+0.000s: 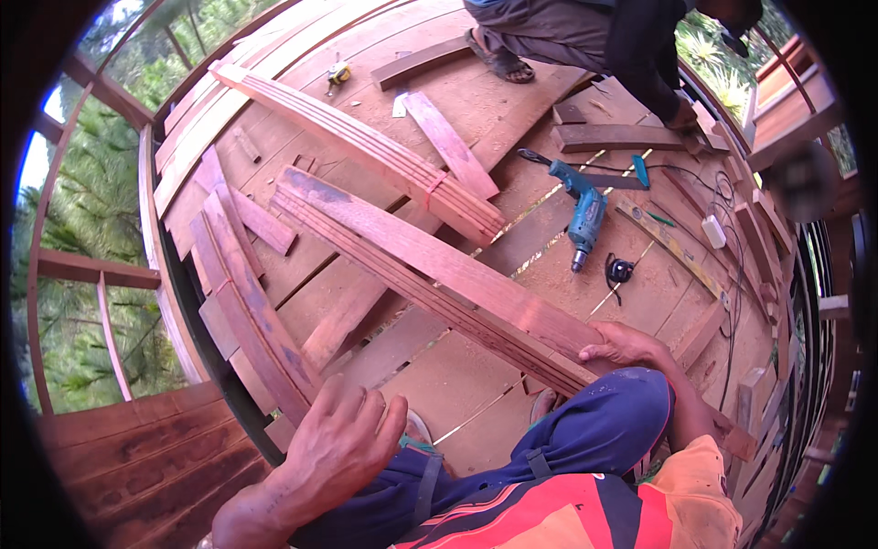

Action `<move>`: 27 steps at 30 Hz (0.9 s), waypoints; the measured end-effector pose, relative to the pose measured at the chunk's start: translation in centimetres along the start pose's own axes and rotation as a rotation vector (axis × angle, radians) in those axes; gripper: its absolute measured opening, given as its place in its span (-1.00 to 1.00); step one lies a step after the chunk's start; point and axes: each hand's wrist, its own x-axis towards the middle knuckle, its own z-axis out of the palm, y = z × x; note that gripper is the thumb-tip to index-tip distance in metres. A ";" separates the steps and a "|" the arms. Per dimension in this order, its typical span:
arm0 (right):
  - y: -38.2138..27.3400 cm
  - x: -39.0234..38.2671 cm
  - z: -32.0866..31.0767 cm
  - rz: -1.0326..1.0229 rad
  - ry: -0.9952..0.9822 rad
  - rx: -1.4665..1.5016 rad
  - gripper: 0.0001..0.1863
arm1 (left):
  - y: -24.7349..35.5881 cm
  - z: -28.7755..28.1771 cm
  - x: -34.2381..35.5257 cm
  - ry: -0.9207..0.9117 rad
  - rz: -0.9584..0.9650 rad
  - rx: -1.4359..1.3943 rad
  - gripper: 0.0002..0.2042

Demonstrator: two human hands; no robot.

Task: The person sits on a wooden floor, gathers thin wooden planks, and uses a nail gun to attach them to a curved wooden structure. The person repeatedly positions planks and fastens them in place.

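My right hand (627, 346) is closed around the near end of a reddish wooden plank (439, 261). This plank lies slanted over a stack of grooved boards (402, 295), its far end resting toward the upper left. My left hand (343, 435) is raised above my left leg, fingers apart and slightly bent, holding nothing. Just beyond it lies a bundle of curved boards (245, 311), tied with a thin red string. Farther off is another tied bundle of grooved boards (366, 137).
A blue power drill (585, 215), handsaw (613, 178), spirit level (672, 249) and black chalk-line-like reel (619, 270) lie right of the boards. A yellow tape measure (338, 73) sits farther back. A co-worker (631, 46) kneels at the far right, hand on wood. A cable (732, 302) trails nearby.
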 end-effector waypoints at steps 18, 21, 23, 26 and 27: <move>-20.2 -29.9 -4.7 0.156 0.003 -0.076 -0.38 | 10.5 -5.8 -6.0 0.233 -0.926 -1.718 -0.50; -21.9 -39.4 -4.4 0.052 -0.085 0.156 -0.31 | 13.1 -11.7 -6.2 0.338 -0.959 -2.273 -0.47; -25.1 -44.2 -4.7 -0.064 -0.119 0.252 -0.23 | 13.2 -17.7 -5.5 0.474 -0.926 -2.482 -0.45; -22.3 -46.3 -3.8 -0.217 -0.108 0.232 -0.25 | 9.3 -23.0 -2.9 0.980 -0.586 -2.647 -0.26; -22.9 -46.9 -4.9 -0.239 -0.182 0.223 -0.29 | 7.6 -28.3 -3.1 1.141 -0.468 -2.506 -0.15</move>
